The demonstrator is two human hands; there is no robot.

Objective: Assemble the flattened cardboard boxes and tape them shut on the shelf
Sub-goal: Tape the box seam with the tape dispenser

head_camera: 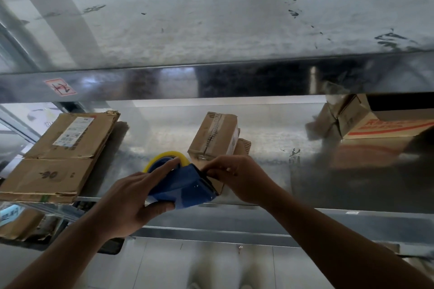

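The small box (212, 135) stands on the shelf (281, 148) just behind the blue tape dispenser (185, 189), which your left hand (131, 202) grips with a forefinger across the yellow roll (164, 156) while your right hand (237, 178) pinches at its front edge, likely the tape end, though the tape itself is too faint to see. If that pinch slips, the end may snap back or stick to itself; a hard pull could knock the box over.
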